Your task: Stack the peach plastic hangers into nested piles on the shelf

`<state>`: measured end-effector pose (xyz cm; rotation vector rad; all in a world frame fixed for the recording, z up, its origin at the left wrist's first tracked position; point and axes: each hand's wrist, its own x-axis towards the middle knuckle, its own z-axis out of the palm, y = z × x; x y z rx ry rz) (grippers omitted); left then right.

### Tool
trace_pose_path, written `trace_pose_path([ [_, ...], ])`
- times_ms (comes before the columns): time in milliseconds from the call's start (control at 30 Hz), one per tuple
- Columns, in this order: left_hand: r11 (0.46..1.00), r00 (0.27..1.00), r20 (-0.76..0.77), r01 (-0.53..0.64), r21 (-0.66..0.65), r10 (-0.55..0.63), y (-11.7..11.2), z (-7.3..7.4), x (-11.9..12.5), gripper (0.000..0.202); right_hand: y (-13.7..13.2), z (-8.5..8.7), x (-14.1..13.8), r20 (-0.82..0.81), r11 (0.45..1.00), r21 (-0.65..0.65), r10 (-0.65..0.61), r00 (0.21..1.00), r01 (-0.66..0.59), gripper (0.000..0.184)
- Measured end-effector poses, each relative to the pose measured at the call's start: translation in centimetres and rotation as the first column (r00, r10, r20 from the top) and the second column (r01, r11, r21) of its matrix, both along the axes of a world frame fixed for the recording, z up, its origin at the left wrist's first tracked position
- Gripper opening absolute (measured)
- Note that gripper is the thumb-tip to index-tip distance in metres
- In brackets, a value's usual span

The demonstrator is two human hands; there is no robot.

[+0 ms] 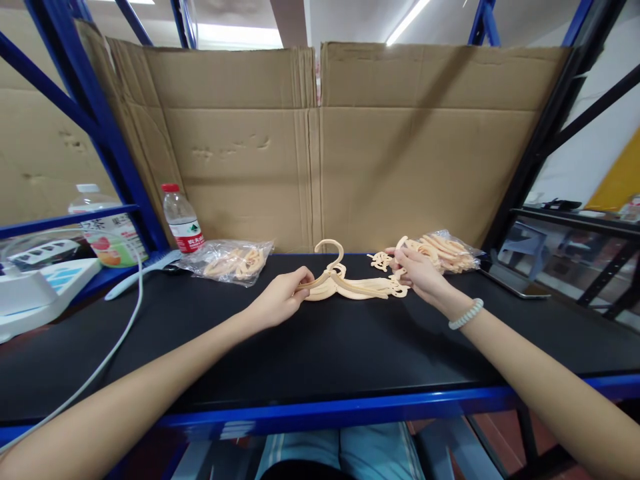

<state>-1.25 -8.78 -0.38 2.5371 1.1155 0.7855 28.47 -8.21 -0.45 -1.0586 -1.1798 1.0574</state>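
A stack of cream plastic hangers point(350, 285) lies on the black tabletop point(320, 347), hooks pointing up and away from me. My left hand point(280, 299) pinches the stack's left arm. My right hand point(417, 272) grips its right end; a white bead bracelet sits on that wrist. A loose hanger piece point(381, 261) rests just behind the stack, beside my right hand.
A clear bag of hangers point(233, 261) lies at the left rear, another bag point(445, 250) at the right rear. A water bottle point(181, 219), a power strip point(35, 288) with a white cable point(107, 353), cardboard walls point(320, 147) and blue shelf posts surround the table.
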Motion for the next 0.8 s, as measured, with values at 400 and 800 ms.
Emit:
trace_pose_path([
  [400, 0.999, 0.998, 0.049, -0.036, 0.006, 0.036, 0.4, -0.2, -0.1, 0.008, 0.6, 0.2, 2.2, 0.006, 0.953, -0.126, 0.280, 0.960, -0.277, 0.017],
  [800, 0.999, 0.996, 0.076, -0.043, 0.027, 0.041, 0.1, -0.2, 0.1, 0.006, 0.6, 0.2, 2.8, -0.007, 0.870, -0.198, 0.460, 0.888, -0.452, 0.017],
])
